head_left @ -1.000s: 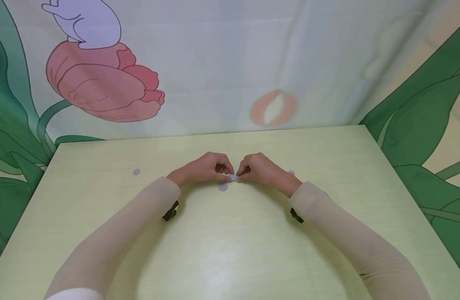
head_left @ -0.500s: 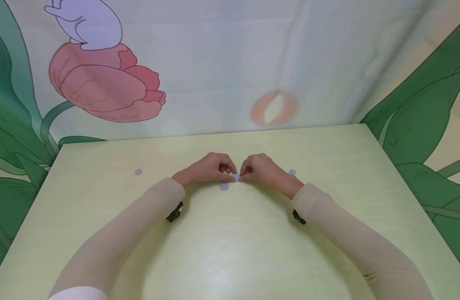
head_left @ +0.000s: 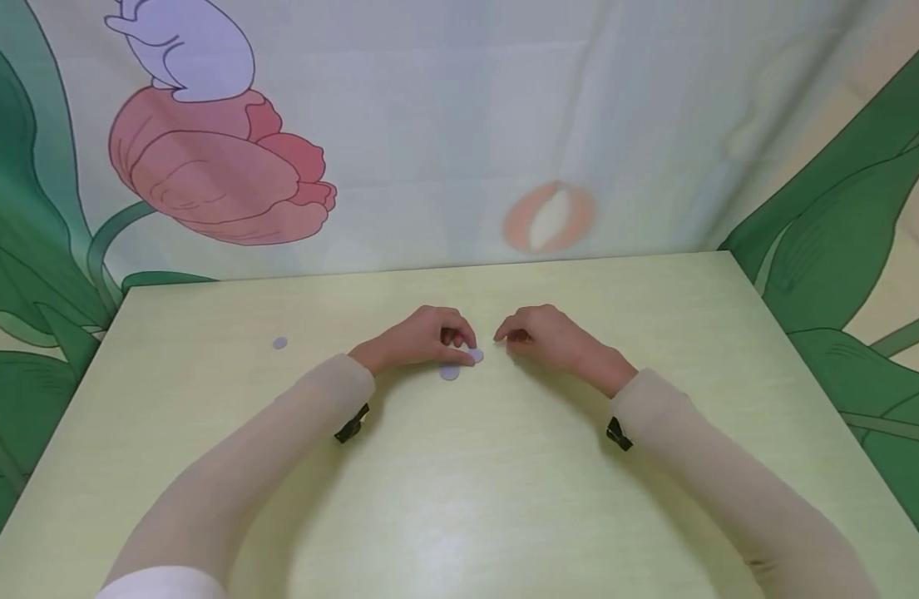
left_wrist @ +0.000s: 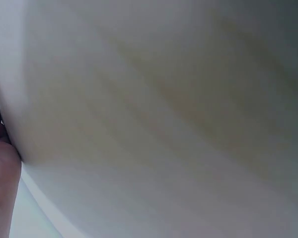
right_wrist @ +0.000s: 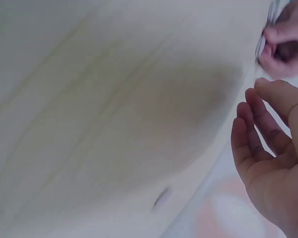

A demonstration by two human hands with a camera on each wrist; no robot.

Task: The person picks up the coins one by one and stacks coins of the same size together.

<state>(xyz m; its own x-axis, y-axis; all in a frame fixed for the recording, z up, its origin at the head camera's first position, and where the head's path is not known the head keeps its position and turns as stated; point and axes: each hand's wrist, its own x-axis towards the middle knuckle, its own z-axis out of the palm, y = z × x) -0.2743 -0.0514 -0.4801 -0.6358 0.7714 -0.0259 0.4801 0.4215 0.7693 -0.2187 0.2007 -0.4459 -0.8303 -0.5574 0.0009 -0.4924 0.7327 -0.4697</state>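
Near the middle of the table, my left hand (head_left: pixel 429 335) pinches a small pale purple disc (head_left: pixel 476 355) between thumb and fingertips. Another disc (head_left: pixel 449 373) lies on the table just below that thumb. To the right, my right hand (head_left: pixel 552 334) is apart from the held disc, its fingers loosely bent with nothing between them. The right wrist view shows the thumb and fingers of this hand (right_wrist: pixel 273 144) spread, and the left hand (right_wrist: pixel 290 39) gripping the disc beyond. Only part of the left hand (left_wrist: pixel 2 173) appears at the edge of the left wrist view.
One disc (head_left: pixel 280 343) lies alone at the table's left. Another disc (right_wrist: pixel 162 197) shows in the right wrist view but is hidden in the head view. The pale yellow table (head_left: pixel 444 482) ends at a printed curtain (head_left: pixel 429 150) behind.
My right hand has let go of the disc and moved to the right, covering the disc at that side. My left hand keeps its hold, having shifted slightly right.
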